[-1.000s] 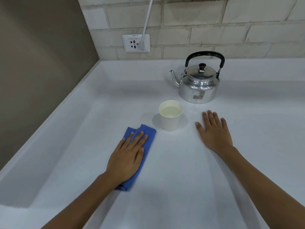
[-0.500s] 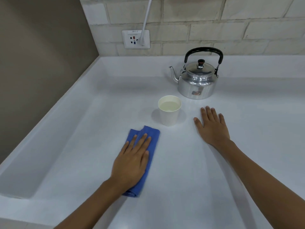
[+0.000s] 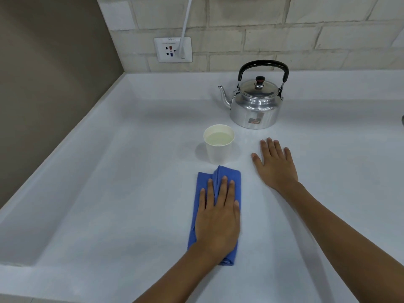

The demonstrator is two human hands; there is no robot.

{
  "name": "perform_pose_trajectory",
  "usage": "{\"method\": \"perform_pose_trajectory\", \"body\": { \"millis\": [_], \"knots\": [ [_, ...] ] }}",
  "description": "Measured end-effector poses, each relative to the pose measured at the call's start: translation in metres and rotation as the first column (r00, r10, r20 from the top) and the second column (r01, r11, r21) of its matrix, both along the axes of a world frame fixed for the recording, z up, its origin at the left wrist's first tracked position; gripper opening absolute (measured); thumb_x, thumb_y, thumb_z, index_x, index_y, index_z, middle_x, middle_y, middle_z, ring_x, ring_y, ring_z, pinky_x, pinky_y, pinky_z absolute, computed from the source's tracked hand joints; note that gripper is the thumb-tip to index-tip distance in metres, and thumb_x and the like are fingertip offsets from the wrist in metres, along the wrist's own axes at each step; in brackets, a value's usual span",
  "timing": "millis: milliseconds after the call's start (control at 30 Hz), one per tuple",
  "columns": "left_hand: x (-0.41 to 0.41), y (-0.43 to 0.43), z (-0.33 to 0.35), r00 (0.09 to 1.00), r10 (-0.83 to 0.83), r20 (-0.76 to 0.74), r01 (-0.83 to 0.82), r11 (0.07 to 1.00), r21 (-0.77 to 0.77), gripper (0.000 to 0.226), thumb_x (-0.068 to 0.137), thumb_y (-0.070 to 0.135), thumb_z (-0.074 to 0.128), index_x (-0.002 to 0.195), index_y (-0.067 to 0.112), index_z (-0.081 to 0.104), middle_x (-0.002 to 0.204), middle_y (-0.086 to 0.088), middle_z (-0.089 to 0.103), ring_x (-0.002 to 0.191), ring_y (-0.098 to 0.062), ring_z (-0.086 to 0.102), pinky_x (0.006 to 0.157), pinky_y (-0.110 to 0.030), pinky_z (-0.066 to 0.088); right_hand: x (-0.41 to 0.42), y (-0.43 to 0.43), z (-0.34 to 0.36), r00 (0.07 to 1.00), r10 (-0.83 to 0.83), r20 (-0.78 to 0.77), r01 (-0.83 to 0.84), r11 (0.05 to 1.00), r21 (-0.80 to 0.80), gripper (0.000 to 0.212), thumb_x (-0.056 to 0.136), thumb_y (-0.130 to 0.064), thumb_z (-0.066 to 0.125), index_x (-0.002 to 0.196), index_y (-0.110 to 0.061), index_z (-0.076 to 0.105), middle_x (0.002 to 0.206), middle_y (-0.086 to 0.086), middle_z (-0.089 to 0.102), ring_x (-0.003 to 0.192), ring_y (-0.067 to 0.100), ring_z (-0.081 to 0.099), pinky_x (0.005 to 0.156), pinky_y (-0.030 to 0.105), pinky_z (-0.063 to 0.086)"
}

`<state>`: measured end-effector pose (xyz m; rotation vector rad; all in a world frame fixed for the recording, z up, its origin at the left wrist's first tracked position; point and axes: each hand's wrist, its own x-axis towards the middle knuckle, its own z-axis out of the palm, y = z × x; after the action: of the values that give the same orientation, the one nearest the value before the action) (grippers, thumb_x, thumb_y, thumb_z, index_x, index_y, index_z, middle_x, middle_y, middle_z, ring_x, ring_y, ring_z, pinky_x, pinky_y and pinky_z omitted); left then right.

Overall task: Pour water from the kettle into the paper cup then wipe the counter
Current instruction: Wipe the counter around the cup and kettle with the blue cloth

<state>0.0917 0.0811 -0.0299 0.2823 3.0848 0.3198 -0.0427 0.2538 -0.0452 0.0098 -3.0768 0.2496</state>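
A shiny metal kettle [image 3: 255,106] with a black handle stands upright at the back of the white counter [image 3: 131,193], spout pointing left. In front of it a white paper cup [image 3: 219,147] holds water. Just in front of the cup lies a folded blue cloth [image 3: 202,184], and my left hand [image 3: 217,217] presses flat on it, fingers stretched out. My right hand [image 3: 274,165] rests palm down on the bare counter to the right of the cup, holding nothing.
A brown wall [image 3: 43,84] borders the counter on the left, with a raised lip along that side. On the brick wall behind sits a white socket [image 3: 172,49] with a white cable plugged in. A dark object [image 3: 402,120] shows at the right edge.
My left hand has slid the blue cloth to the right, so it now lies directly in front of the cup. My right hand, the cup and the kettle have stayed put.
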Motion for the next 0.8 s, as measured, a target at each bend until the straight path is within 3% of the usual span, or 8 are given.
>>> {"method": "perform_pose_trajectory", "body": {
  "millis": [133, 233, 333, 433, 533, 600, 667, 800],
  "knots": [
    [-0.011, -0.023, 0.006, 1.0, -0.028, 0.013, 0.024, 0.978, 0.206, 0.049, 0.097, 0.043, 0.008, 0.141, 0.037, -0.013, 0.144, 0.019, -0.027, 0.139, -0.014, -0.023, 0.11, -0.031, -0.016, 0.003, 0.002, 0.005, 1.0, 0.006, 0.007, -0.006, 0.999, -0.052, 0.061, 0.095, -0.046, 0.02, 0.146, -0.015, 0.01, 0.158, 0.006, 0.008, 0.145, 0.021, 0.002, 0.119, 0.042, 0.004],
    [-0.035, -0.062, 0.016, 0.994, 0.074, -0.08, -0.048, 0.959, 0.281, 0.051, 0.091, 0.051, 0.003, 0.14, 0.044, -0.006, 0.145, 0.02, -0.019, 0.142, -0.013, -0.014, 0.111, -0.033, -0.01, 0.02, -0.006, 0.017, 0.999, -0.013, -0.051, 0.002, 0.978, -0.211, 0.056, 0.097, -0.037, 0.03, 0.145, -0.011, 0.018, 0.157, 0.009, 0.015, 0.145, 0.023, 0.006, 0.119, 0.04, 0.006],
    [-0.063, -0.097, 0.013, 0.98, 0.188, -0.064, -0.174, 0.967, 0.188, 0.056, 0.092, 0.048, 0.004, 0.145, 0.033, -0.002, 0.155, 0.008, -0.01, 0.143, -0.018, -0.011, 0.114, -0.037, -0.007, 0.059, -0.037, 0.03, 0.987, -0.03, -0.159, -0.036, 0.919, -0.392, 0.053, 0.096, -0.031, 0.039, 0.142, -0.008, 0.026, 0.155, 0.01, 0.022, 0.144, 0.025, 0.01, 0.118, 0.037, 0.008],
    [-0.076, -0.108, -0.001, 0.97, 0.241, 0.012, -0.242, 0.97, 0.032, 0.053, 0.097, 0.041, 0.009, 0.146, 0.025, -0.004, 0.157, 0.0, -0.008, 0.143, -0.022, -0.011, 0.116, -0.04, -0.005, 0.107, -0.082, 0.038, 0.986, 0.093, -0.139, -0.147, 0.878, -0.455, 0.06, 0.094, -0.036, 0.043, 0.143, -0.01, 0.023, 0.156, 0.009, 0.017, 0.145, 0.024, 0.003, 0.116, 0.033, 0.001],
    [-0.078, -0.107, -0.009, 0.971, 0.237, -0.022, -0.237, 0.972, 0.007, 0.054, 0.097, 0.04, 0.008, 0.147, 0.021, -0.002, 0.158, -0.001, -0.004, 0.144, -0.022, -0.009, 0.116, -0.039, -0.004, 0.136, -0.12, 0.036, 0.978, 0.206, -0.006, -0.191, 0.896, -0.402, 0.069, 0.094, -0.047, 0.03, 0.146, -0.015, -0.001, 0.158, 0.004, -0.011, 0.139, 0.017, -0.026, 0.113, 0.031, -0.015],
    [-0.077, -0.108, -0.011, 0.971, 0.236, -0.039, -0.236, 0.972, 0.004, 0.054, 0.097, 0.04, 0.008, 0.147, 0.02, -0.002, 0.158, -0.001, -0.003, 0.144, -0.021, -0.007, 0.116, -0.037, -0.004, 0.142, -0.137, 0.031, 0.973, 0.227, 0.037, -0.211, 0.944, -0.255, 0.069, 0.095, -0.049, 0.022, 0.145, -0.014, -0.011, 0.155, 0.008, -0.022, 0.134, 0.022, -0.033, 0.112, 0.036, -0.019],
    [-0.077, -0.11, -0.012, 0.971, 0.234, -0.048, -0.234, 0.972, -0.006, 0.054, 0.097, 0.039, 0.008, 0.147, 0.02, -0.002, 0.158, -0.001, -0.002, 0.144, -0.02, -0.007, 0.115, -0.036, -0.004, 0.143, -0.145, 0.027, 0.971, 0.231, 0.055, -0.224, 0.969, -0.102, 0.068, 0.096, -0.048, 0.016, 0.144, -0.01, -0.012, 0.153, 0.014, -0.025, 0.137, 0.03, -0.03, 0.112, 0.045, -0.02],
    [-0.077, -0.112, -0.013, 0.972, 0.229, -0.061, -0.229, 0.973, -0.002, 0.053, 0.098, 0.038, 0.011, 0.147, 0.021, 0.0, 0.158, 0.0, 0.0, 0.144, -0.019, -0.004, 0.116, -0.036, -0.002, 0.147, -0.141, 0.03, 0.976, 0.202, 0.077, -0.202, 0.979, -0.016, 0.062, 0.095, -0.043, 0.009, 0.146, -0.01, -0.002, 0.155, 0.016, -0.012, 0.142, 0.033, -0.014, 0.113, 0.052, -0.011]
  ]
}}
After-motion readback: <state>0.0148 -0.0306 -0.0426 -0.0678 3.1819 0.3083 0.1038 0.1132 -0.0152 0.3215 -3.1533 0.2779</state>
